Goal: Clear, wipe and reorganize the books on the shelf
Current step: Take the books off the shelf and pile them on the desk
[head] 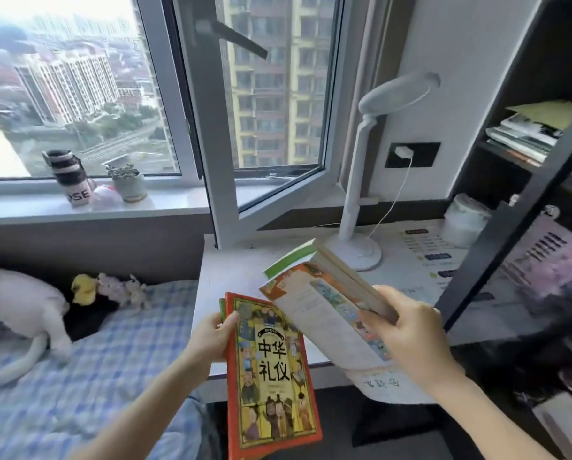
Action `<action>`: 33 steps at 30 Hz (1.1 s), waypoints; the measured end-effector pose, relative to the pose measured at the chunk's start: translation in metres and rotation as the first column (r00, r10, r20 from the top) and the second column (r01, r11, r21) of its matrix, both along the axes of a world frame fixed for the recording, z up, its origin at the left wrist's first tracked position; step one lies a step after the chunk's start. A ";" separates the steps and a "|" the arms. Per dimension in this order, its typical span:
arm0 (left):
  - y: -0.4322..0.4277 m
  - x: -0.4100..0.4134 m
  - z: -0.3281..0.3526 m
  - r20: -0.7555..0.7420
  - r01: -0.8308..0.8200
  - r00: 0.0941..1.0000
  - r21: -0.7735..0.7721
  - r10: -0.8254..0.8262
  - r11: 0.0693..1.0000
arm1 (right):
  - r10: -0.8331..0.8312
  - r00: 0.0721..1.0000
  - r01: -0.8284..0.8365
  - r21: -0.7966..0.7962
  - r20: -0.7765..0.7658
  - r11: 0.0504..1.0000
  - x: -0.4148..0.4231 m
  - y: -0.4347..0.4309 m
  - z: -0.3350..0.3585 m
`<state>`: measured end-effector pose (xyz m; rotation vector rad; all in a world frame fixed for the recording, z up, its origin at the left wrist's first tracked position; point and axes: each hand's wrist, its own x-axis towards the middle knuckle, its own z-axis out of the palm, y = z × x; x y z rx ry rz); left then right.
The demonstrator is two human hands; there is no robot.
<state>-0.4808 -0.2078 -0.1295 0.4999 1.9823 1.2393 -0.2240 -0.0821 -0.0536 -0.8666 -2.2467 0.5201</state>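
My left hand (pixel 213 336) grips the top left edge of an orange illustrated book (pixel 271 376) with large Chinese characters on its cover; a green edge of something shows behind it. My right hand (pixel 407 333) holds a small stack of books (pixel 324 293), with an orange-and-white cover facing me and a green-and-white one at the back, tilted over the white desk (pixel 231 277). The dark shelf unit (pixel 510 180) stands at the right, with a pile of booklets and papers (pixel 530 134) lying on an upper shelf.
A white desk lamp (pixel 360 207) stands at the desk's back, its cable running to a wall socket (pixel 410 154). An open window sash (pixel 264 180) juts over the desk. A tissue roll (pixel 463 220), printed sheets, a bed with plush toys (pixel 22 313) at left.
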 end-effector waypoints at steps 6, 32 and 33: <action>0.042 -0.038 -0.060 0.225 0.007 0.974 -0.081 0.011 0.997 | 0.203 0.955 -0.231 -0.117 -0.215 0.966 -0.046 0.069 -0.034; 0.132 -0.209 -0.185 -0.235 -0.291 0.951 -0.459 0.201 0.840 | 0.389 0.633 -0.657 0.198 0.669 0.727 -0.085 0.203 -0.269; 0.134 -0.209 -0.185 -0.300 -0.330 0.932 -0.463 0.204 0.823 | 0.340 0.664 -0.553 0.132 0.666 0.822 -0.086 0.200 -0.266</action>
